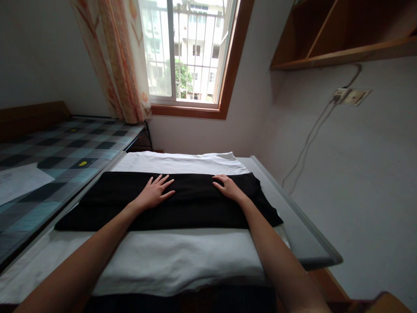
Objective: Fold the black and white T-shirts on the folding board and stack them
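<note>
Black cloth atop white fabric, flat beneath both hands, palm-down, unclenched, well apart.

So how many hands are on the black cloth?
2. The left hand lies with fingers spread near the middle of the black cloth; the right hand rests farther right, near the cloth's far edge. No other hands show.
</note>
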The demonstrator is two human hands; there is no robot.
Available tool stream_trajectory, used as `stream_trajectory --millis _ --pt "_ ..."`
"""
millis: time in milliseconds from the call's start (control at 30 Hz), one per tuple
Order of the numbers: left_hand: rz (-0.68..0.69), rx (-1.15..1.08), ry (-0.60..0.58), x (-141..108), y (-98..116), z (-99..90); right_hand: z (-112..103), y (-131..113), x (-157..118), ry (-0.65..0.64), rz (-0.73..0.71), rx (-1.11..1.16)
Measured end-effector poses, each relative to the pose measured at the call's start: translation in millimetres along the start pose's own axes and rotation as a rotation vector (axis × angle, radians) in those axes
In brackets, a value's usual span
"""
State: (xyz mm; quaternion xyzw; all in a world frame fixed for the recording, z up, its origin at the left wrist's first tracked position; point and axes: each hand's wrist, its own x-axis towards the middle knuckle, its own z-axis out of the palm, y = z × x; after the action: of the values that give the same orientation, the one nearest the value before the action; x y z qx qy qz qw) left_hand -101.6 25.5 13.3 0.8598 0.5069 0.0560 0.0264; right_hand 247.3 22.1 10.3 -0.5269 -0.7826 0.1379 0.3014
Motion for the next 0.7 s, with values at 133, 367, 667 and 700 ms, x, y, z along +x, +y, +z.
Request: stream_trajectory --millis 133,367,667,700 --pt "0.002 -0.018 -0.001 -0.3 0.1 -0.4 -0.7 -1.1 -0.2 -0.004 -0.008 0.003" --pt "-0.003 -0.022 -0.002 -0.5 0.5 -0.7 0.3 -0.6 -0.5 -0.006 -0.003 0.000" --pt "0.015 -0.055 0.165 -1.6 4.0 -4.1 -5.6 -27.2 0.6 0.184 -0.094 -0.225" --pt "0.030 -0.068 0.195 -1.8 5.2 -5.3 -3.2 -31.6 -0.1 0.160 -0.107 -0.224"
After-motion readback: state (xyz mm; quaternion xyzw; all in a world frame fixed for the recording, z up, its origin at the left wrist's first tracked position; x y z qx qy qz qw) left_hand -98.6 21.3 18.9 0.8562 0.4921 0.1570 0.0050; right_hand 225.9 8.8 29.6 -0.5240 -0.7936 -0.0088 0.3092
